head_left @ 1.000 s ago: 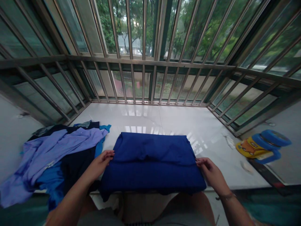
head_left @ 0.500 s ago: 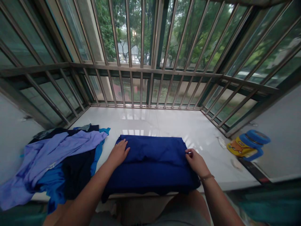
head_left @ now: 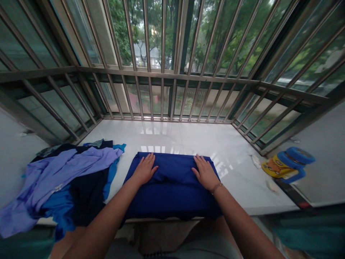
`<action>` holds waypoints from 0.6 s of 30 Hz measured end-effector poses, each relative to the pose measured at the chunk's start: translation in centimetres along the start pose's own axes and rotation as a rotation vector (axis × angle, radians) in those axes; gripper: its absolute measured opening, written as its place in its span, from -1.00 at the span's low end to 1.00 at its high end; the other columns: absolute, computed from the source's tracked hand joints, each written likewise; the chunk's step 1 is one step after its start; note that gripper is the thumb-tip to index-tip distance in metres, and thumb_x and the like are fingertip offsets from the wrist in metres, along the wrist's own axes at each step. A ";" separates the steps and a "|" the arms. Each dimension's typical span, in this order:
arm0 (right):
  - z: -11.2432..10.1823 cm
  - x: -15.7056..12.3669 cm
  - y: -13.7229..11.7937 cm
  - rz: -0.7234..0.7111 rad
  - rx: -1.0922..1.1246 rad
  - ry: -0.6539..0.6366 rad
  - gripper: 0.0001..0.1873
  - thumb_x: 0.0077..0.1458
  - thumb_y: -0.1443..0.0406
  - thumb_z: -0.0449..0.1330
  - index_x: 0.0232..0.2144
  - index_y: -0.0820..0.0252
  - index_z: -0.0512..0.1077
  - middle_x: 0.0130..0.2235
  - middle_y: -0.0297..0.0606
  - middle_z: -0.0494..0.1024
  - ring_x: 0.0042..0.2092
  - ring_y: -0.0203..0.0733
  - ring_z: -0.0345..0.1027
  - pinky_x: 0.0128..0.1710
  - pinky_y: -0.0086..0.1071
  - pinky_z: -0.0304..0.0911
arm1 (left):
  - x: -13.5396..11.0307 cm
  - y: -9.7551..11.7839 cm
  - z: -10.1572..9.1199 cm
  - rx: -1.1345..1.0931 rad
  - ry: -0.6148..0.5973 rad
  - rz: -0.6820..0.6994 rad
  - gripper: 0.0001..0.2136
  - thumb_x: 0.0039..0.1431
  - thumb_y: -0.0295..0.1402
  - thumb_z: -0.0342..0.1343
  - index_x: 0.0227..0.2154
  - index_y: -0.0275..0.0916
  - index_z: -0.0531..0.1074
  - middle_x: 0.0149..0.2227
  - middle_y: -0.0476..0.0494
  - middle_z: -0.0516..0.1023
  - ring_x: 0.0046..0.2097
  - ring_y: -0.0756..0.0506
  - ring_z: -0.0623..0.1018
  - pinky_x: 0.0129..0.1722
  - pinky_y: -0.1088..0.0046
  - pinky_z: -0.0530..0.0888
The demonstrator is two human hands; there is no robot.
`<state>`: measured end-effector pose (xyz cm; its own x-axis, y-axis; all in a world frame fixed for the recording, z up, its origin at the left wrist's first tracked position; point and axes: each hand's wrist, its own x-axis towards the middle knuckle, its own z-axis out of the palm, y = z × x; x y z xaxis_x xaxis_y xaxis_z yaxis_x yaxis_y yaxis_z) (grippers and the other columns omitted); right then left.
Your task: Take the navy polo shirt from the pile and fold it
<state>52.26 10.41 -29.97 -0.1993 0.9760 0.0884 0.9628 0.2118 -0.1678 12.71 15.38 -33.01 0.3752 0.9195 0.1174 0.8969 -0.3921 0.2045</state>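
Observation:
A dark blue piece of clothing (head_left: 172, 196), partly folded, lies on the white window ledge (head_left: 183, 138) right in front of me. Its near edge reaches the ledge's front. My left hand (head_left: 145, 169) rests flat on its upper left part, fingers stretched toward the far edge. On the upper right part lies my right hand (head_left: 206, 173), palm down with the fingers spread. Neither hand grips the cloth. Shallow wrinkles run across the fabric between the hands. What kind of garment it is cannot be made out.
To the left is a heap of loose clothes, with a lavender shirt (head_left: 72, 165) on top of black and bright blue pieces. A yellow and blue jug (head_left: 287, 163) stands by the right wall. Metal window bars (head_left: 163, 93) close off the back and sides.
My right hand has let go of the garment's right edge and moved left onto its top, now flat. My left hand has slid slightly right and forward.

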 end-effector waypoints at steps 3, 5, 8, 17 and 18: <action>1.3 1.0 0.8 0.093 -0.063 -0.135 -0.23 0.52 -0.06 -0.13 0.61 0.08 0.04 0.61 -0.14 0.02 0.61 0.21 -0.15 0.52 0.34 -0.10 | -0.3 -0.9 0.3 -0.002 -0.011 -0.026 -0.35 0.56 -0.03 -0.12 0.56 -0.21 0.17 0.58 -0.28 0.14 0.59 -0.32 0.15 0.55 -0.09 0.11; 1.6 1.4 2.2 0.162 -0.086 -0.133 -0.23 0.53 -0.07 -0.15 0.61 0.08 0.01 0.62 -0.14 -0.01 0.62 0.16 -0.17 0.53 0.33 -0.13 | -0.7 -1.4 0.1 0.006 -0.011 -0.068 -0.34 0.55 -0.01 -0.12 0.57 -0.18 0.15 0.58 -0.27 0.15 0.59 -0.33 0.14 0.55 -0.11 0.08; 1.8 2.1 4.1 0.209 -0.086 -0.122 -0.23 0.54 -0.06 -0.17 0.61 0.10 0.03 0.62 -0.11 -0.02 0.63 0.12 -0.19 0.53 0.31 -0.12 | -1.2 -1.7 -0.3 0.023 -0.014 -0.124 -0.31 0.55 0.02 -0.13 0.59 -0.19 0.10 0.60 -0.28 0.10 0.60 -0.35 0.11 0.54 -0.18 0.06; 2.1 5.4 6.1 0.135 -0.032 -0.132 -0.23 0.53 -0.05 -0.14 0.60 0.14 0.04 0.62 -0.09 0.00 0.63 0.12 -0.24 0.56 0.20 -0.11 | -0.4 -1.4 -0.2 0.028 -0.027 -0.183 -0.27 0.53 0.08 -0.15 0.59 -0.19 0.09 0.61 -0.30 0.05 0.61 -0.37 0.08 0.54 -0.19 0.04; 2.0 5.9 6.2 0.130 -0.030 -0.133 -0.23 0.53 -0.05 -0.14 0.60 0.13 0.04 0.61 -0.09 0.00 0.63 0.11 -0.24 0.56 0.19 -0.11 | -0.1 -1.4 -0.3 0.027 -0.030 -0.186 -0.28 0.53 0.08 -0.14 0.59 -0.19 0.10 0.61 -0.31 0.05 0.61 -0.37 0.08 0.54 -0.19 0.04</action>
<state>56.70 17.56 -32.49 -0.0937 0.9936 -0.0629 0.9865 0.0842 -0.1402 11.37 15.79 -33.04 0.2085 0.9767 0.0510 0.9573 -0.2144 0.1939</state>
